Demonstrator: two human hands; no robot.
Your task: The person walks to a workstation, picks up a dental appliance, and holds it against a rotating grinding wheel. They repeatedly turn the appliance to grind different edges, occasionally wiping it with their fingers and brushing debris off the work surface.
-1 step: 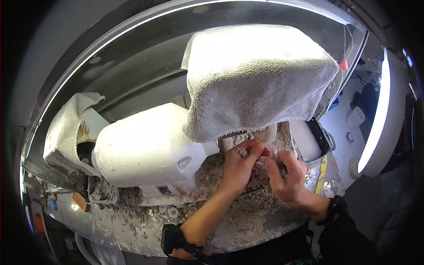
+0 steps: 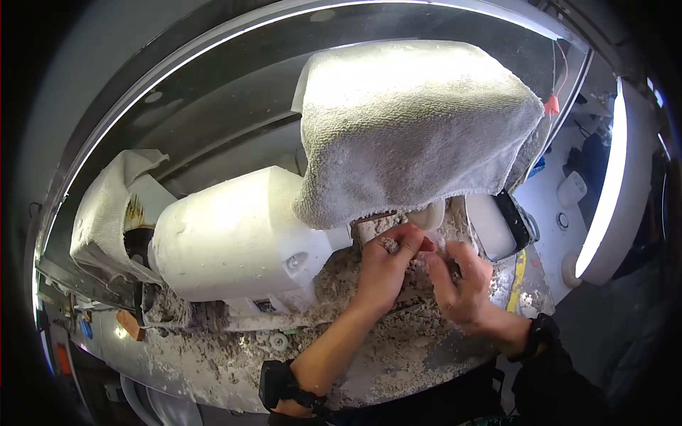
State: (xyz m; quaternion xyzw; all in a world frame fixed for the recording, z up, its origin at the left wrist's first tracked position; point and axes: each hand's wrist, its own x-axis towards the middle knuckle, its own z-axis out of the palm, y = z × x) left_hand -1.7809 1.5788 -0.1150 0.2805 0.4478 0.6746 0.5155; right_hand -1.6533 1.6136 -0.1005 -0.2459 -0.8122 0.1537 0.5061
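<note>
My left hand point(image 2: 383, 270) is closed, its thumb and fingers pinching a small reddish piece point(image 2: 428, 245) whose kind I cannot make out. Greyish grit clings between those fingers. From the right, my right hand point(image 2: 465, 287) curls its thumb and fingers against the same piece, where something pale and glossy shows. Just above both hands, a rounded whitish wheel point(image 2: 426, 215) juts from under a grey towel point(image 2: 419, 142). Whether the piece touches the wheel is hidden. Left of my hands lies a large white motor housing point(image 2: 220, 234) with a short shaft end towards the wheel.
Wet, crumbly grit point(image 2: 284, 355) covers the bench around and below my hands. A white tray with a dark rim point(image 2: 492, 227) stands to the right, by a yellow strip point(image 2: 518, 280). Another towel point(image 2: 103, 220) drapes the machine's left end. A bright lamp point(image 2: 604, 184) borders the right side.
</note>
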